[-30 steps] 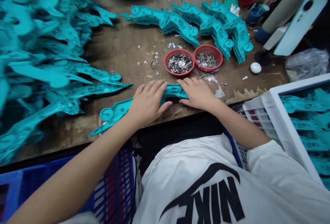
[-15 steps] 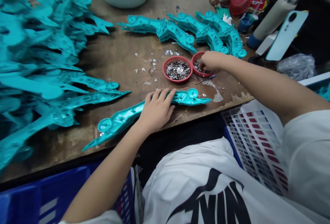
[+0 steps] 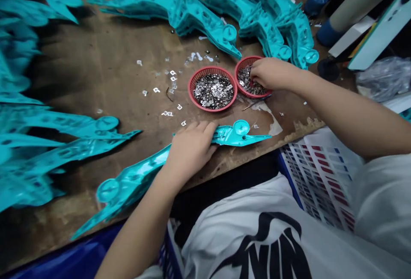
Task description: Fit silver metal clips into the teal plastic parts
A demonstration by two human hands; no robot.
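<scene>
A long teal plastic part [image 3: 135, 176] lies along the near edge of the brown worktable [image 3: 96, 69]. My left hand [image 3: 189, 148] rests on its middle, fingers curled over it and pressing it down. My right hand [image 3: 268, 73] reaches into the right one of two small red baskets [image 3: 243, 64], fingertips pinched among the small metal pieces inside; what they hold is hidden. The left red basket [image 3: 195, 83] is also full of small metal pieces.
Stacks of teal parts [image 3: 257, 26] lie at the back, and a big heap [image 3: 19, 112] fills the left side. Loose metal bits [image 3: 170, 78] dot the table. A thin metal tool [image 3: 255, 102] lies by the baskets. Bottles and a phone stand far right; blue crate below.
My right hand left the teal part and moved up into the right red basket. The left hand stayed on the part. The view has shifted closer and to the right.
</scene>
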